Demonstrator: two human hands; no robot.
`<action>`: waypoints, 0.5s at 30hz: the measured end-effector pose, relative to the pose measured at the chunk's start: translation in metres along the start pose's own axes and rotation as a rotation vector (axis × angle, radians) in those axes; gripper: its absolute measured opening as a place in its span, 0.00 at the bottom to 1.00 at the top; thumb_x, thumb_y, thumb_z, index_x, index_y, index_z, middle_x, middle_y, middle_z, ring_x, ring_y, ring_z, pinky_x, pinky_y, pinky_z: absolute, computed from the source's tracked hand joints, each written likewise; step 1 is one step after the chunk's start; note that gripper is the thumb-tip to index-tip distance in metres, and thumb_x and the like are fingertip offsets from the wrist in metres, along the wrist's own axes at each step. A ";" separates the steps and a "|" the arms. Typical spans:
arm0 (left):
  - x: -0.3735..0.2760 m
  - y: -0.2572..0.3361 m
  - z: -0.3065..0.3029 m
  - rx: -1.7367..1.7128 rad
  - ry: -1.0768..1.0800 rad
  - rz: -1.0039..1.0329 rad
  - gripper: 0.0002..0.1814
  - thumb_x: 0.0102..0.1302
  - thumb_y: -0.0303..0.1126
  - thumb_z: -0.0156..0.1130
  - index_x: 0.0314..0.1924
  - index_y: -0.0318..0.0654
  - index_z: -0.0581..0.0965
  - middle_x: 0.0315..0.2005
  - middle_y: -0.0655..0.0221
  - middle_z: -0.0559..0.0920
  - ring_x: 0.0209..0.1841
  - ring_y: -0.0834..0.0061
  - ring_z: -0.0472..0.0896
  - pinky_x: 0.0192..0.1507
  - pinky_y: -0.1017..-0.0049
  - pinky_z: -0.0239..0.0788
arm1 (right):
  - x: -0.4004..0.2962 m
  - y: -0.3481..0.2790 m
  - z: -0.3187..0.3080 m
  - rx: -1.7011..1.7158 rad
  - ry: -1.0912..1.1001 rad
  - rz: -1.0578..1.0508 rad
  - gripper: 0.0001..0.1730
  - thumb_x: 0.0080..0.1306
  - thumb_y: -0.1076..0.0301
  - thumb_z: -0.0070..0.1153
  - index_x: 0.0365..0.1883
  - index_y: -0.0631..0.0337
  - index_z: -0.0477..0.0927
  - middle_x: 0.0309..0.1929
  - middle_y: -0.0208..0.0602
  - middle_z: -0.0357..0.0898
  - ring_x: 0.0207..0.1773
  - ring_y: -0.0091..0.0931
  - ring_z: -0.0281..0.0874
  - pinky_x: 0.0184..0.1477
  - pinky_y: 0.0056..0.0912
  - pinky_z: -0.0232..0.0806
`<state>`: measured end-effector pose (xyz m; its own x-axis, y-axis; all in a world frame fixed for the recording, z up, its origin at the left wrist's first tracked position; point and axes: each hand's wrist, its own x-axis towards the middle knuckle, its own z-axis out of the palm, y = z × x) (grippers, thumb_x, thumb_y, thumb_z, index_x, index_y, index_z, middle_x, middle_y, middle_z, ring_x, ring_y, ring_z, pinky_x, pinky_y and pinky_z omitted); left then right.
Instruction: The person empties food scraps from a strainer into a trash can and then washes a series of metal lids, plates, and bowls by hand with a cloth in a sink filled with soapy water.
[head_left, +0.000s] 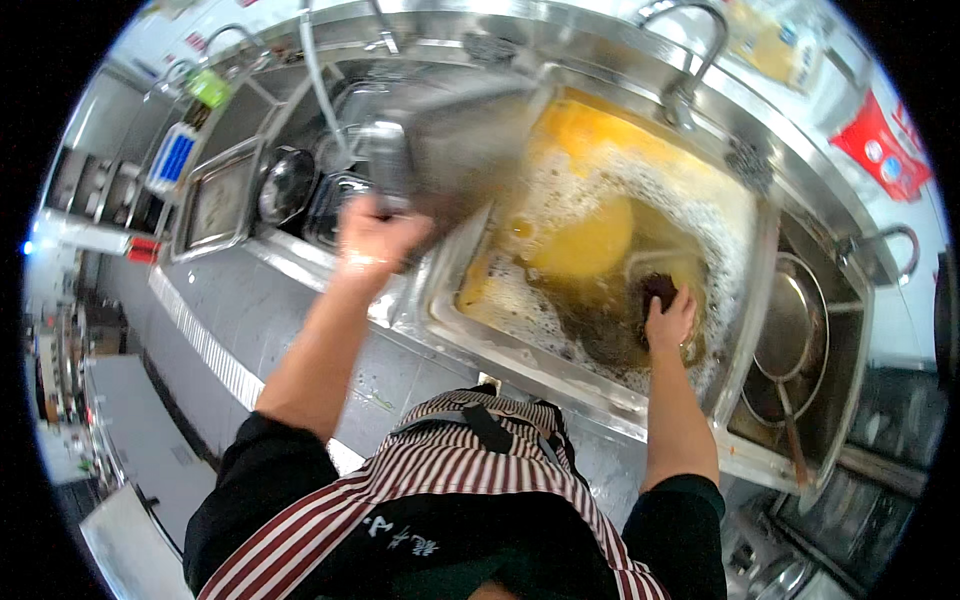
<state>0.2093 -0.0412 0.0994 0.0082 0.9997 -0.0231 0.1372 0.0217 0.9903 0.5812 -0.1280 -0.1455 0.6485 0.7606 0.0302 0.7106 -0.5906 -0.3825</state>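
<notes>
My left hand (380, 238) grips the near edge of a metal pan or tray (472, 150), blurred by motion, tilted over the divider between two sinks. Over the middle sink (517, 346), full of yellowish, foamy water, my right hand (671, 319) holds a dark scouring pad (658, 291) at the water's surface. A round yellow shape (589, 240) shows in the water to the left of the pad, with the faint outline of a submerged container beside it. What else lies under the dark water is hidden.
The left sink holds metal containers, a dark round lid or pan (287, 185) and a hose (319, 82). A rectangular metal tray (219, 201) is farther left. In the right sink lies a long-handled round pan (784, 326). A faucet (679, 109) rises behind the middle sink; a red packet (881, 148) is at the right.
</notes>
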 end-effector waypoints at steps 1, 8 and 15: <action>0.019 -0.019 -0.032 0.222 0.096 0.092 0.06 0.45 0.23 0.60 0.27 0.38 0.76 0.22 0.75 0.76 0.24 0.85 0.71 0.27 0.81 0.64 | -0.008 -0.015 -0.008 -0.109 -0.084 0.065 0.34 0.56 0.56 0.51 0.60 0.51 0.56 0.61 0.56 0.48 0.62 0.46 0.47 0.58 0.43 0.51; 0.104 -0.096 -0.080 0.976 0.147 0.190 0.13 0.49 0.26 0.50 0.37 0.34 0.73 0.23 0.58 0.75 0.26 0.63 0.74 0.31 0.70 0.64 | -0.008 0.033 0.026 -0.128 -0.589 -0.053 0.31 0.59 0.60 0.45 0.61 0.47 0.55 0.64 0.49 0.45 0.63 0.48 0.45 0.63 0.44 0.44; 0.130 -0.150 -0.005 1.209 0.071 0.480 0.29 0.44 0.38 0.67 0.43 0.30 0.68 0.51 0.45 0.65 0.57 0.50 0.59 0.58 0.65 0.52 | -0.013 0.037 -0.015 -0.328 -0.590 0.043 0.35 0.57 0.64 0.46 0.63 0.47 0.50 0.65 0.51 0.40 0.65 0.47 0.42 0.65 0.41 0.42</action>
<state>0.1849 0.0856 -0.0513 0.2578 0.9041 0.3408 0.9352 -0.3221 0.1471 0.6038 -0.1637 -0.1460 0.4866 0.6994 -0.5236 0.7938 -0.6042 -0.0693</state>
